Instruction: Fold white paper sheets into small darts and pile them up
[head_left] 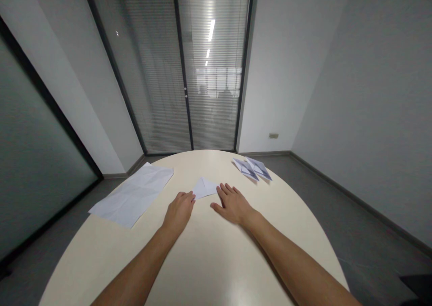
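White folded paper and creased white sheet on cream table

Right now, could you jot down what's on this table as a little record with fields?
Surface: round cream table
Left hand: fingertips at the near edge of the small folded paper
Right hand: flat on the table, just right of that paper
Far left: creased flat sheet
Far right: folded paper pieces, apart from both hands
Behind: glass doors with blinds
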`<state>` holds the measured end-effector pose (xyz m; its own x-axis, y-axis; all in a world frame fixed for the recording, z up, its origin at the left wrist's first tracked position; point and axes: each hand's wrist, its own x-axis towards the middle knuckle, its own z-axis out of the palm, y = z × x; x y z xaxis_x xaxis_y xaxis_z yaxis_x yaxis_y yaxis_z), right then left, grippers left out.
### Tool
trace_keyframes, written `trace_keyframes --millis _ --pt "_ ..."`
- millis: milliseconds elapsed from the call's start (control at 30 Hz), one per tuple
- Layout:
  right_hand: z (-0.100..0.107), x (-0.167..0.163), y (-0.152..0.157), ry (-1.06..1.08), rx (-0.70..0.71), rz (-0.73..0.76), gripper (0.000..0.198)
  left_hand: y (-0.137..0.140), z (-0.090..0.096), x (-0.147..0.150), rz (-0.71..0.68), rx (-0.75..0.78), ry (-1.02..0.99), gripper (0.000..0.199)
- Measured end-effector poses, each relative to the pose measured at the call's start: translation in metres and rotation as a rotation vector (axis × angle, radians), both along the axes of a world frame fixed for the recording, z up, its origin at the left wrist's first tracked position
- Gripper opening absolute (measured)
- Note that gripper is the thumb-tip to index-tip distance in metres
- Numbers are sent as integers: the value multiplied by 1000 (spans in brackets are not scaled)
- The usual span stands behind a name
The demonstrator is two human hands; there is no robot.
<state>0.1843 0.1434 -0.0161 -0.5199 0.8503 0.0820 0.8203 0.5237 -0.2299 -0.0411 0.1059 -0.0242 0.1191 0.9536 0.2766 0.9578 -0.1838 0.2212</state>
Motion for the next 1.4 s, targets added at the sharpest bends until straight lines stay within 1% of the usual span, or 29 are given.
trace_keyframes --millis 100,233,333,400,500,667,833,1000,1133,1267,1400 --pt "1 2 2 10 9 21 76 1 0 -3 -8 13 17 27" --pt "6 2 3 66 61 30 53 0 0 -4 -18 21 47 28" --pt "10 3 3 98 82 -41 37 -1 0 -4 -15 17 55 29" --pt "12 3 2 112 85 -91 32 -2 1 -4 0 11 59 29" --pt "12 3 3 137 87 -115 31 -3 3 -3 26 -2 66 30" --pt "9 5 7 170 81 -140 36 -5 7 -2 46 -26 74 31" --pt "5 8 11 194 84 -126 35 -5 3 -3 68 -9 75 30" --pt "-1 11 16 271 86 -136 34 -4 2 -4 69 12 71 29" --pt "-4 13 21 348 60 -88 30 -5 6 -4 74 4 64 27" --pt "-2 15 24 396 14 -21 26 -6 6 -5 84 14 64 26" --pt "0 15 22 390 27 -25 27 -7 4 -5 85 29 58 25"
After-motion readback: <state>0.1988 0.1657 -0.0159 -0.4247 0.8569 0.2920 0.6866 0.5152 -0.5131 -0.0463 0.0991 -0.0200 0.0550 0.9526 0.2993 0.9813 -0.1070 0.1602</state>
